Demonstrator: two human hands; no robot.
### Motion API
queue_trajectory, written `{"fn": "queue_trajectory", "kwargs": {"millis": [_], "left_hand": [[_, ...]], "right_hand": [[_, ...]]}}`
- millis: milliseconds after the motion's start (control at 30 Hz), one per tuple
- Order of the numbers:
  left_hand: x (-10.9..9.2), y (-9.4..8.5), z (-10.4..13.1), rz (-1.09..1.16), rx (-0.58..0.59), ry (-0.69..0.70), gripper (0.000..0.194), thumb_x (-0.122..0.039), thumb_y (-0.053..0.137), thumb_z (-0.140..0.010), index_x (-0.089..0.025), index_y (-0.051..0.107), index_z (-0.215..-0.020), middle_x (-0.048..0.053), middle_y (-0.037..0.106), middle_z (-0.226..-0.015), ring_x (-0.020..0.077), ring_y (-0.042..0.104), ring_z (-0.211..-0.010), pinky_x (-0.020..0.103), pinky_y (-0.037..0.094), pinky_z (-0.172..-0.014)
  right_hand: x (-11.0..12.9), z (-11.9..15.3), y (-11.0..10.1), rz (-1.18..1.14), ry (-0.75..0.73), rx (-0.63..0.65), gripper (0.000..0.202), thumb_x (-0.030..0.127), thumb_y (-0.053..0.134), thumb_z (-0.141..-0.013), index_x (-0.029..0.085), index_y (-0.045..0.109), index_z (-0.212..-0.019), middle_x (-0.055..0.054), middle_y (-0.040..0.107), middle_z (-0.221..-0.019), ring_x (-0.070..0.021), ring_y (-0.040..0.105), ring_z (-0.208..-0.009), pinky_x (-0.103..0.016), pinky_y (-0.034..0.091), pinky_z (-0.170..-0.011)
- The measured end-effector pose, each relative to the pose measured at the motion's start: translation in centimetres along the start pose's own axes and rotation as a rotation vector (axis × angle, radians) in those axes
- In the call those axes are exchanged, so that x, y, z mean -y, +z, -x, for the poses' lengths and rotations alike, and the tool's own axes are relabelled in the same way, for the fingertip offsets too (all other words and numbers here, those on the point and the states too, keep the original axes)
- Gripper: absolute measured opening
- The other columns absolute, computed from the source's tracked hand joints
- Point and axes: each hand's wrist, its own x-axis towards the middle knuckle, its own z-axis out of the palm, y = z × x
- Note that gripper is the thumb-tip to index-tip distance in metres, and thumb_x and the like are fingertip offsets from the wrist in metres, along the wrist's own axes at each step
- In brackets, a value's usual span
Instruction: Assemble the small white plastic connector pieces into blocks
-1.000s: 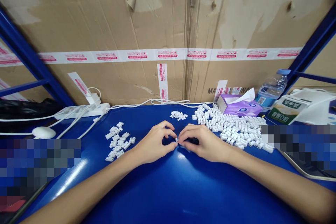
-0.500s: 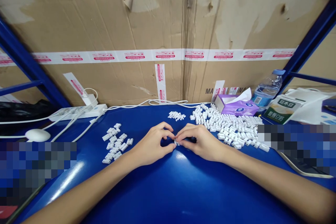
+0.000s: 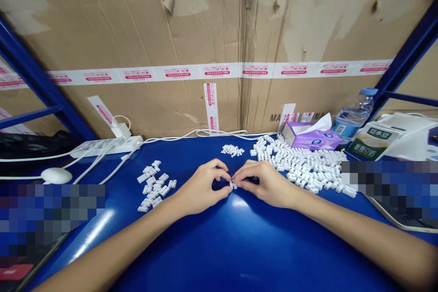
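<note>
Between my fingertips, at the middle of the blue table (image 3: pixel 239 246), is a small white plastic block (image 3: pixel 233 185), partly covered by the fingers. My left hand (image 3: pixel 204 188) pinches its left side between thumb and finger. On the right, my right hand (image 3: pixel 267 183) is closed on the same block, its thumb and fingertips pressed together there. Behind the hands lies a little heap of tiny white parts (image 3: pixel 232 150). A loose group of similar white blocks (image 3: pixel 150 194) is spread left of my left hand, and a larger pile of white blocks (image 3: pixel 301 164) lies beyond my right hand.
A purple tissue pack (image 3: pixel 316 139), a water bottle (image 3: pixel 354 114) and a green-and-white carton (image 3: pixel 374 139) stand at the back right. At the back left are a power strip (image 3: pixel 102 147) and white cables (image 3: pixel 92 164). Cardboard (image 3: pixel 153 32) walls the far side.
Both hands stay together at the same place, with a slight shift of the fingers. A bit more of the white block shows now. The whole view has shifted slightly.
</note>
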Motion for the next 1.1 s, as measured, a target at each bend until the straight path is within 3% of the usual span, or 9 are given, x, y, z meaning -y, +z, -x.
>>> {"fn": "queue_trajectory", "kwargs": {"millis": [1100], "left_hand": [[0.33, 0.1, -0.09, 0.005, 0.002, 0.016, 0.01, -0.025, 0.07, -0.086, -0.023, 0.077, -0.094, 0.004, 0.065, -0.112, 0.0157, 0.064, -0.085, 0.032, 0.054, -0.081]], "right_hand": [[-0.15, 0.2, 0.15, 0.063, -0.044, 0.006, 0.016, 0.01, 0.064, -0.091, 0.021, 0.076, -0.093, -0.003, 0.075, -0.101, -0.018, 0.066, -0.093, -0.035, 0.052, -0.087]]}}
